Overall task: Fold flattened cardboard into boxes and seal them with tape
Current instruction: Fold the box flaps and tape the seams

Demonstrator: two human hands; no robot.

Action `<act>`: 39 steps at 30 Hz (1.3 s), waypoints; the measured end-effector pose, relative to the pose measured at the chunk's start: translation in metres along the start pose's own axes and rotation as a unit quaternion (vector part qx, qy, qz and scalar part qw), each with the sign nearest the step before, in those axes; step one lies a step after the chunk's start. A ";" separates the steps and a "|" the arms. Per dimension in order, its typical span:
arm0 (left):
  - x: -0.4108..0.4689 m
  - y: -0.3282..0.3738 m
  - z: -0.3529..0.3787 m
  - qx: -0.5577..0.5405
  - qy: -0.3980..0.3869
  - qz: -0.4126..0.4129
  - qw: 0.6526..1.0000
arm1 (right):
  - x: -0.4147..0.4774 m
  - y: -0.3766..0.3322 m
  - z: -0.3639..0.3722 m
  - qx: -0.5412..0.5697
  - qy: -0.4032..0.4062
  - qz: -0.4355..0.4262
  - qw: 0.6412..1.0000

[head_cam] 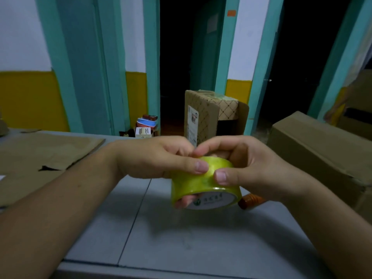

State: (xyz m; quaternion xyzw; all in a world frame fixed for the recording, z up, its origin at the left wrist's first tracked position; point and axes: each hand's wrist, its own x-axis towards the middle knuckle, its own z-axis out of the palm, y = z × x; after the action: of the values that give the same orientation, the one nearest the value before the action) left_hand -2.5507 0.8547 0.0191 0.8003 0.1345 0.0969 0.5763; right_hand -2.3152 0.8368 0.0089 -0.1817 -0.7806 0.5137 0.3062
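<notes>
A yellow-green roll of clear tape [196,185] with a white printed core is held above the grey table [161,238]. My left hand [157,158] grips the roll, thumb on its outer face and fingertips showing under its lower edge. My right hand [247,164] holds the roll from the right, thumb pressed on the tape face and fingers curled over the top. Flattened cardboard [40,158] lies on the table at the left. A folded brown box [322,150] stands at the right.
A patterned cardboard box [209,115] with a label stands upright beyond the table's far edge. An orange-brown handle [251,201] pokes out under my right wrist. Small containers [146,125] sit on the floor by the doorway. Teal door frames and dark doorways lie behind.
</notes>
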 end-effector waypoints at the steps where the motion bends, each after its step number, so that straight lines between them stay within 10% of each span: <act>1: 0.000 0.001 0.001 -0.008 -0.007 0.002 1.000 | 0.000 -0.001 -0.001 0.011 -0.008 -0.002 1.000; 21: -0.003 -0.004 0.004 -0.040 -0.020 -0.020 0.999 | -0.003 -0.009 0.009 -0.156 0.019 -0.002 0.988; 39: -0.002 0.002 0.006 -0.102 -0.053 -0.073 0.991 | -0.005 -0.007 0.005 -0.060 -0.082 0.030 0.994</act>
State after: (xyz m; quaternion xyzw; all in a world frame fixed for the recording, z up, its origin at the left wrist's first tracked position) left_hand -2.5506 0.8481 0.0186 0.7293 0.1512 0.0258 0.6667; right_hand -2.3147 0.8278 0.0124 -0.1805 -0.8264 0.4883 0.2146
